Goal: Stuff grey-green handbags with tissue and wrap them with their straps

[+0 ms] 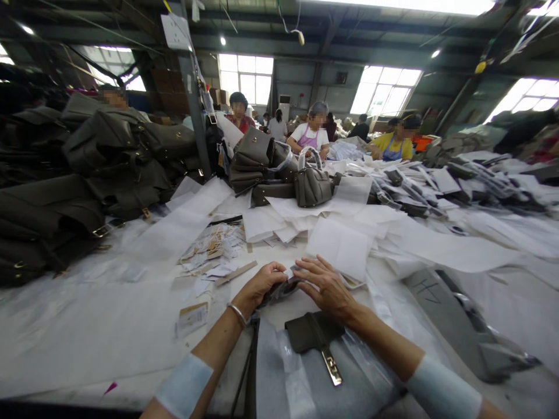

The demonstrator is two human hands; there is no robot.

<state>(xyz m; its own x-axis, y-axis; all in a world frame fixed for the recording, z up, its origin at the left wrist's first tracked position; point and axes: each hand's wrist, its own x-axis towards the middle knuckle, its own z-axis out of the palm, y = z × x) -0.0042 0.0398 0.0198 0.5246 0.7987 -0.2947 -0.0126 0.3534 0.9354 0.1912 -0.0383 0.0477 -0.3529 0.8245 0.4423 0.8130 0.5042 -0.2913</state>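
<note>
A grey-green bag [336, 378] wrapped in pale sheet and clear film lies in front of me, its dark flap [308, 334] and gold clasp [332, 368] facing up. Beyond the flap, my left hand [265, 285] has its fingers closed on a dark strap [282, 291] covered in clear film. My right hand [325, 285] reaches over the strap's right end with its fingers stretched out, the fingertips by a small piece of film or paper.
Dark bags [48, 215] are heaped at the left, more [312, 186] stand ahead. Paper tags [213, 247] and white sheets [340, 247] cover the table. A wrapped grey piece [458, 326] lies at the right. Several people work across the table.
</note>
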